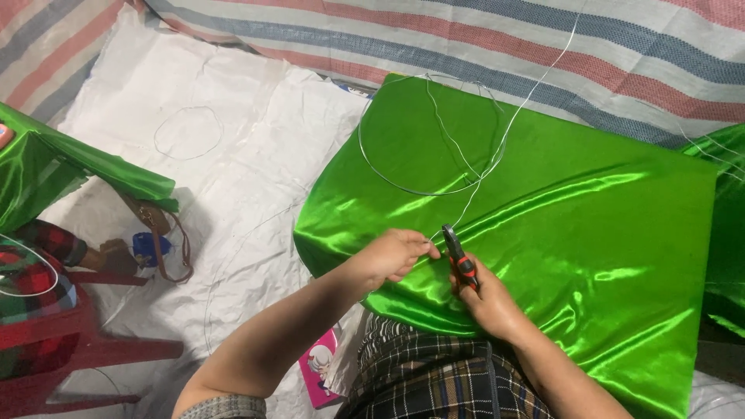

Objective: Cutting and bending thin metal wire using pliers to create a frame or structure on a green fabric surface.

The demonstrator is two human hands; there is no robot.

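A shiny green satin cloth (559, 233) drapes over my lap and reaches toward the far right. On it lies a thin silver wire (403, 182) bent into a loop, with a strand running off to the top right. My right hand (485, 299) grips red-handled pliers (458, 260), whose jaws point up at the wire's near end. My left hand (396, 252) pinches the wire just left of the jaws, fingers curled on the cloth.
A white sheet (233, 140) covers the floor over a striped mat (543, 46). A second wire ring (188, 133) lies on the sheet. At left are more green cloth (46, 163), a red stool (70, 341), a brown bag (159, 225) and another person's sleeve.
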